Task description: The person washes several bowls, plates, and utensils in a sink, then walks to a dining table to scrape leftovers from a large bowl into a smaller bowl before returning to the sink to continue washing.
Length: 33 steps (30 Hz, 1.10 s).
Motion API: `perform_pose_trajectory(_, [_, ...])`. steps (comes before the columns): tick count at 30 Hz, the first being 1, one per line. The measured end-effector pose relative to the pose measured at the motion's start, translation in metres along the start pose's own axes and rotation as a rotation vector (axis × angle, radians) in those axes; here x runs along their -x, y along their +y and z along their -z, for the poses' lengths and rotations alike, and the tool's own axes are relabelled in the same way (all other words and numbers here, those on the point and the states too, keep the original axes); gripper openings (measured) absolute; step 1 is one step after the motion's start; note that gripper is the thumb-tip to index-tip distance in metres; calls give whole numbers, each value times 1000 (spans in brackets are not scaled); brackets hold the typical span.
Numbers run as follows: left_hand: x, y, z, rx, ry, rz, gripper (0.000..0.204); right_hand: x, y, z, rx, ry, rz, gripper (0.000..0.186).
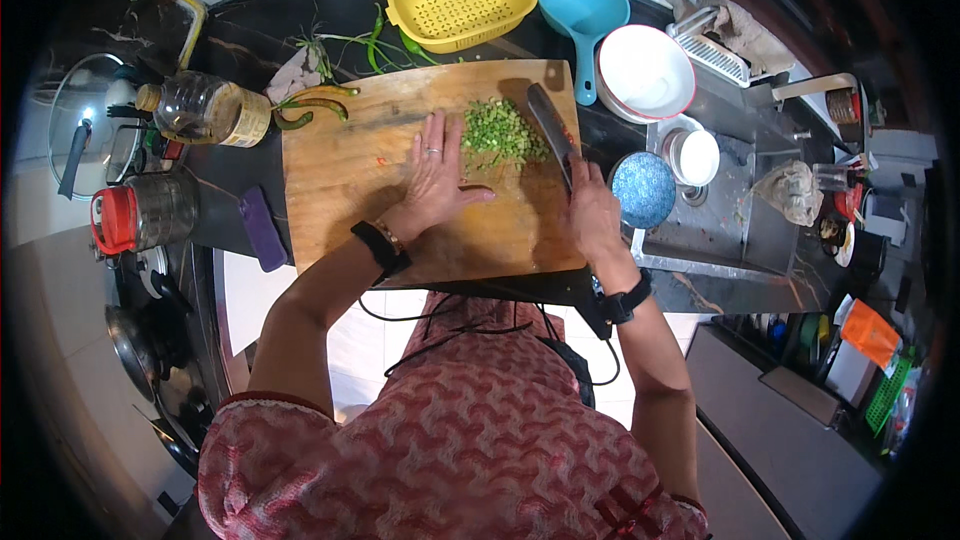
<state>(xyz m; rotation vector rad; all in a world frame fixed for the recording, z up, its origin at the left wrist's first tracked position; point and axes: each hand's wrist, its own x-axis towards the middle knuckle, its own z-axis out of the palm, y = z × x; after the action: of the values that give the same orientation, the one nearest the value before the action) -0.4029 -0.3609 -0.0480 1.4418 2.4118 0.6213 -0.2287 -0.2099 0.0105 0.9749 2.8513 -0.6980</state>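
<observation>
A wooden cutting board (340,185) lies on the dark counter in front of me. Finely chopped greens (503,132) are heaped at its upper right. My left hand (436,175) rests flat on the board just left of the heap, fingers straight and thumb out toward the right. At the board's right side my right hand (594,208) is wrapped round the handle of a kitchen knife (550,125). The blade points away from me, along the heap's right edge. Several chili peppers (320,103) sit at the board's far left corner.
Beyond the board stand a yellow basket (460,32), a blue dipper (583,2) and a white bowl (646,70). A blue patterned bowl (643,190) sits beside the sink (770,210). An oil bottle (205,110), a purple phone (262,228) and a red-lidded jar (150,213) are at left.
</observation>
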Motion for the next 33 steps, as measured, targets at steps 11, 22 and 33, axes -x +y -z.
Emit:
perform_pose_trajectory(11, [-50,10,-3,14,52,-135,98,23,-3,-8,-278,133,56,46])
perform_pose_trajectory(22, [-67,8,-25,102,250,-254,48,68,36,-54,-1361,-22,-356,13])
perform_pose_trajectory(33, [-67,31,-44,209,340,-194,48,11,-4,-66,-1469,-173,-304,15])
